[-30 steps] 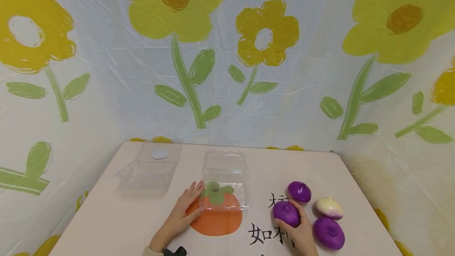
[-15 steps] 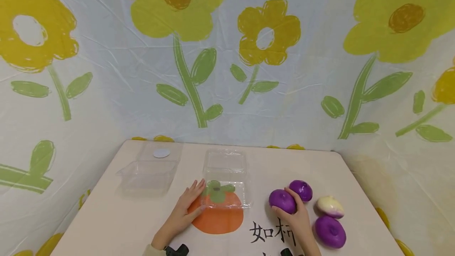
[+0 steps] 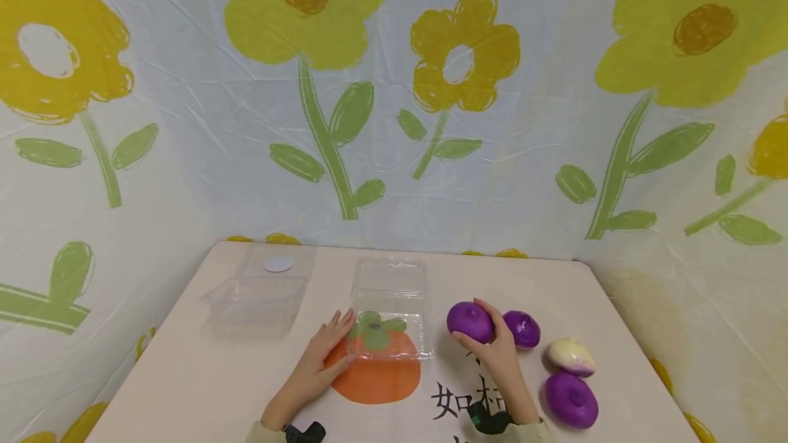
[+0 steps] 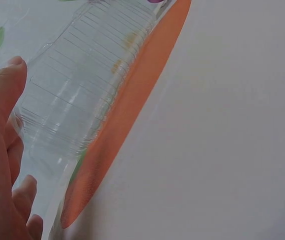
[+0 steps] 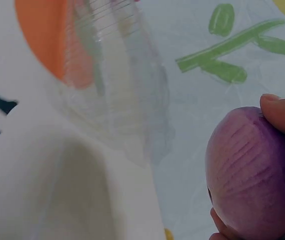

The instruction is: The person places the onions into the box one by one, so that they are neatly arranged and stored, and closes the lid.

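Observation:
My right hand grips a glossy purple onion, thumb on its near side and fingers over its far side. The onion is close above the table, to the right of a clear plastic clamshell box. The right wrist view shows its ribbed pale-purple side, an onion skin with fingertips at its edge. My left hand rests with extended fingers along the box's left side. In the left wrist view, a thumb touches the ribbed plastic wall. The box stands open, its lid laid back.
Right of the held onion lie another purple onion, a cream-and-purple one and a larger purple one. A second clear open box stands at the left. The cloth has a persimmon print and black characters; a flowered curtain encloses the table.
My right hand has carried the purple onion left and away from me, toward the clamshell box. My left hand has stayed at the box's left side.

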Demonstrator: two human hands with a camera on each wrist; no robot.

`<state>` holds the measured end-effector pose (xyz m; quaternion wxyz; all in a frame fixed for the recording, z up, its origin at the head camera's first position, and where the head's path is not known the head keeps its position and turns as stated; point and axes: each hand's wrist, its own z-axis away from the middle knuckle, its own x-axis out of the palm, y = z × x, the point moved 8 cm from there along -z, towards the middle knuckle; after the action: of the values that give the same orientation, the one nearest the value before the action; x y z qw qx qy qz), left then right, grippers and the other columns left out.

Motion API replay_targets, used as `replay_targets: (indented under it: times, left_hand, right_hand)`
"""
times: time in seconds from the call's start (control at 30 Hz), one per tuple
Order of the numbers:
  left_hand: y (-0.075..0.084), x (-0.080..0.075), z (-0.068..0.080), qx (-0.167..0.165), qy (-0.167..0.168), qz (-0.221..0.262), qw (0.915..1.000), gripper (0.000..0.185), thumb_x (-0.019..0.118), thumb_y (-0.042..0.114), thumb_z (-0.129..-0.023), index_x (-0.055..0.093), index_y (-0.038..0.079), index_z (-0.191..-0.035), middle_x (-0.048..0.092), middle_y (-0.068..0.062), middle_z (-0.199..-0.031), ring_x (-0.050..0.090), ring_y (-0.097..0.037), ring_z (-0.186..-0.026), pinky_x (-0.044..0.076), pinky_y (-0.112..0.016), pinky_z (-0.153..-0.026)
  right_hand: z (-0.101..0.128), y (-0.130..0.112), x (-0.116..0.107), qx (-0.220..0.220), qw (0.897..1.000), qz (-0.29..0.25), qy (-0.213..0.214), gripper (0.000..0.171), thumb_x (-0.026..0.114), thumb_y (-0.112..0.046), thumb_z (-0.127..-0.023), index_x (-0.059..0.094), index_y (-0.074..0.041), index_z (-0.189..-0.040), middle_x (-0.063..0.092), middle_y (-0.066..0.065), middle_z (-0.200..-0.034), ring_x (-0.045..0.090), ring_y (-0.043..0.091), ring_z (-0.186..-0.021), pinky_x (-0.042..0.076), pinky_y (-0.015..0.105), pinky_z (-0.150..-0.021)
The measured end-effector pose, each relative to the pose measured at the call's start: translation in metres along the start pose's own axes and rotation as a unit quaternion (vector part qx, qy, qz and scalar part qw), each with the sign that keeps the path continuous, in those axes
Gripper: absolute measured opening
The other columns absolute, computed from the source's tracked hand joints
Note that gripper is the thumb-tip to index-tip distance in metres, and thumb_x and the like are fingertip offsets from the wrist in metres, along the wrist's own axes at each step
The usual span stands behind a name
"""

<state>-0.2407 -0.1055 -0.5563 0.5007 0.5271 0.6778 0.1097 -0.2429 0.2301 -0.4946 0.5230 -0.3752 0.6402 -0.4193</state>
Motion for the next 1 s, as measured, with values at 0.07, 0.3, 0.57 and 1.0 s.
replay_targets:
  times: [0.07, 0.3, 0.57, 1.0]
  left_hand:
    - [0.0, -0.001, 0.0, 0.001, 0.002, 0.0, 1.0, 0.065, 0.069, 0.021, -0.093, 0.042, 0.007, -0.151, 0.035, -0.007, -0.158, 0.026, -0.044, -0.144, 0.018, -0.062, -0.115]
    - [0.0, -0.002, 0.0, 0.0, 0.006, -0.008, 1.0, 0.066, 0.07, 0.022, -0.093, 0.042, 0.007, -0.15, 0.035, -0.006, -0.158, 0.026, -0.042, -0.145, 0.015, -0.053, -0.119]
    - [0.002, -0.001, -0.002, 0.009, 0.01, -0.014, 0.9998, 0.065, 0.07, 0.023, -0.093, 0.043, 0.007, -0.15, 0.037, -0.008, -0.158, 0.027, -0.043, -0.144, 0.014, -0.046, -0.121]
    - [0.002, -0.001, -0.001, 0.003, 0.002, -0.008, 1.0, 0.065, 0.07, 0.022, -0.093, 0.042, 0.007, -0.15, 0.036, -0.006, -0.158, 0.026, -0.043, -0.145, 0.02, -0.065, -0.112]
  right_hand:
    - [-0.003, -0.007, 0.005, -0.008, 1.0, -0.005, -0.005, 0.077, 0.085, -0.019, -0.078, 0.046, -0.016, -0.145, 0.044, 0.018, -0.148, 0.046, 0.043, -0.13, 0.044, 0.061, -0.101]
    - [-0.012, -0.028, 0.027, -0.024, 0.998, -0.046, -0.027, 0.077, 0.085, -0.016, -0.077, 0.048, -0.015, -0.144, 0.046, 0.016, -0.147, 0.048, 0.04, -0.129, 0.046, 0.058, -0.101]
    - [-0.016, -0.051, 0.056, -0.053, 0.994, -0.079, -0.05, 0.073, 0.085, -0.01, -0.077, 0.051, -0.013, -0.141, 0.051, 0.015, -0.142, 0.053, 0.037, -0.123, 0.049, 0.053, -0.098]
    - [-0.016, -0.066, 0.117, -0.081, 0.988, -0.021, -0.126, 0.071, 0.084, -0.023, -0.077, 0.05, -0.011, -0.139, 0.055, 0.018, -0.135, 0.057, 0.039, -0.115, 0.055, 0.053, -0.088]
